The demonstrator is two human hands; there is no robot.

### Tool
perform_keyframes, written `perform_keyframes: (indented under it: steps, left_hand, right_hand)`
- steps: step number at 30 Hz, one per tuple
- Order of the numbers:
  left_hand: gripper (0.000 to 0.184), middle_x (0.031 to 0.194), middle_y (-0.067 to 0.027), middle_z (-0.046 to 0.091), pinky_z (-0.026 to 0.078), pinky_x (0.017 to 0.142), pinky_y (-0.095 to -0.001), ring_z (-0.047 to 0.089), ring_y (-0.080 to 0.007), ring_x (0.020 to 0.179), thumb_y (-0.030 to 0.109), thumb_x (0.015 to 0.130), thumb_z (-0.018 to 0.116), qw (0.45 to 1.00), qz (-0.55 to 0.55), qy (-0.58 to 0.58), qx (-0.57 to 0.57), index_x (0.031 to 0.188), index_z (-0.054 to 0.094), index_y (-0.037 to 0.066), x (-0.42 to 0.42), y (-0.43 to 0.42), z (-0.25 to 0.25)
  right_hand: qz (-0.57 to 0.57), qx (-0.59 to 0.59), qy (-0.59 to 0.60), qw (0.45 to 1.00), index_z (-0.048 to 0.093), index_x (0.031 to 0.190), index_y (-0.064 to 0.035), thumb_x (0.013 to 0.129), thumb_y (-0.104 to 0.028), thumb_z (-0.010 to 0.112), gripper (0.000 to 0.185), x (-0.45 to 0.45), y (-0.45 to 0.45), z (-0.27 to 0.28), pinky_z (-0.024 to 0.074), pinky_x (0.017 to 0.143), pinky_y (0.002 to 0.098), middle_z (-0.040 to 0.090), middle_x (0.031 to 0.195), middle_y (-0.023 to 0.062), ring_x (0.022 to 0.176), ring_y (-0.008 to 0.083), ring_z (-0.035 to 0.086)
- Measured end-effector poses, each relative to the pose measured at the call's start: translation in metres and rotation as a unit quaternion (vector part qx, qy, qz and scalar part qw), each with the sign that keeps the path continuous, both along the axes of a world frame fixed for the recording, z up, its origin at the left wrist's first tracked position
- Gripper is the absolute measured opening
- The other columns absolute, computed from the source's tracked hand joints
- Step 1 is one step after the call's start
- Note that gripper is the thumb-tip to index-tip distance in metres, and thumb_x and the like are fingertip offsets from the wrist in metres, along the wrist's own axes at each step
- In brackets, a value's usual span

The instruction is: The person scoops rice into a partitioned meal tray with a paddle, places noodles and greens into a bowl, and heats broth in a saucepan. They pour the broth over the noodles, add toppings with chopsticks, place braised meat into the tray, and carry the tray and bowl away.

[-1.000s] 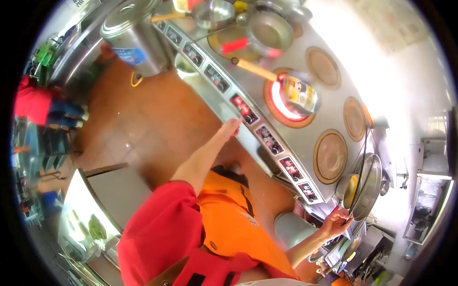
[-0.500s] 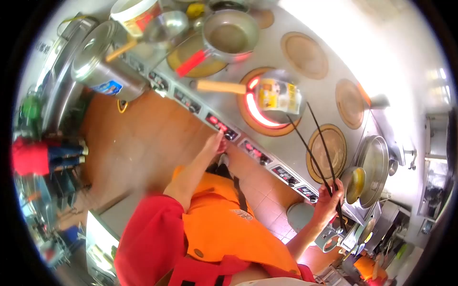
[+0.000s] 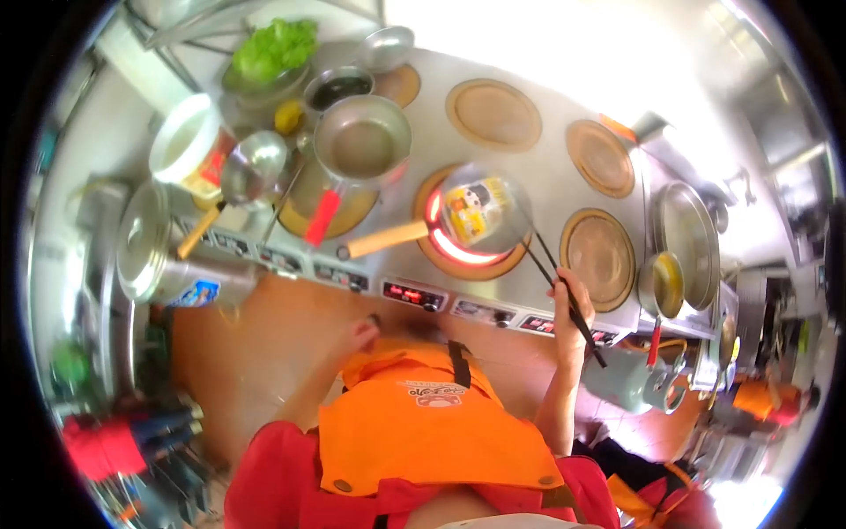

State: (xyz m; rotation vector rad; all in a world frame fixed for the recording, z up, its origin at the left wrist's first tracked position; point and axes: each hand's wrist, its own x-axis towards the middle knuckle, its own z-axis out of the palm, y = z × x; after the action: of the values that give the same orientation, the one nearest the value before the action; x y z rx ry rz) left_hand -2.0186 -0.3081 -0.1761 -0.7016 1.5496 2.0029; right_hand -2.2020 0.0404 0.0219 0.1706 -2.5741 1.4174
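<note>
My right hand [image 3: 571, 304] grips long black chopsticks [image 3: 577, 322], pointing up and left to the right side of a pan. That pan [image 3: 515, 229] has a wooden handle [image 3: 388, 239] and sits on a red-glowing burner [image 3: 467, 257]. A yellow and white printed packet [image 3: 473, 212] appears in or over the pan; I cannot tell whether it lies inside. My left hand [image 3: 359, 337] is smeared by motion, in front of the stove near my orange apron [image 3: 441, 423]. Above it is a lit control panel [image 3: 412, 295]. Its fingers cannot be made out.
A red-handled pan [image 3: 363, 141], a ladle-like pan [image 3: 256, 163], a white bucket [image 3: 187, 145] and green lettuce [image 3: 275, 51] stand left. A tall pot [image 3: 145, 251] is at the stove's left end. More pans [image 3: 663, 284] and a gas cylinder [image 3: 621, 379] are right. People in red are nearby.
My left hand has left the lit control panel and moved back toward my body. My right hand with the chopsticks is closer to the pan. The view has turned.
</note>
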Motion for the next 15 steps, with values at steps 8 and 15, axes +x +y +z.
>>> perform_keyframes:
  steps: [8, 15]
  left_hand:
    - [0.021, 0.083, -0.0012, 0.057, 0.046, 0.069, -0.0245, 0.055, -0.0096, 0.075, 0.027, 0.094, 0.055, 0.987, -0.125, 0.100, 0.012, 0.098, 0.058, 0.006, -0.051, -0.088, 0.028]
    - [0.016, 0.084, -0.0015, 0.057, 0.045, 0.068, -0.0232, 0.054, -0.0091, 0.074, 0.019, 0.094, 0.055, 0.966, -0.160, 0.199, 0.051, 0.101, 0.055, 0.005, -0.093, -0.108, 0.046]
  right_hand:
    - [-0.189, -0.103, -0.012, 0.976, 0.062, 0.094, 0.0016, 0.092, -0.013, 0.052, 0.018, 0.041, -0.058, 0.033, 0.0459, 0.053, 0.0233, 0.058, 0.072, 0.0063, 0.058, 0.0114, 0.061]
    - [-0.248, -0.226, -0.031, 0.941, 0.059, 0.092, 0.0055, 0.095, -0.025, 0.053, 0.031, -0.019, -0.064, 0.017, 0.0526, 0.053, 0.0250, 0.057, 0.073, 0.0081, 0.061, 0.0169, 0.065]
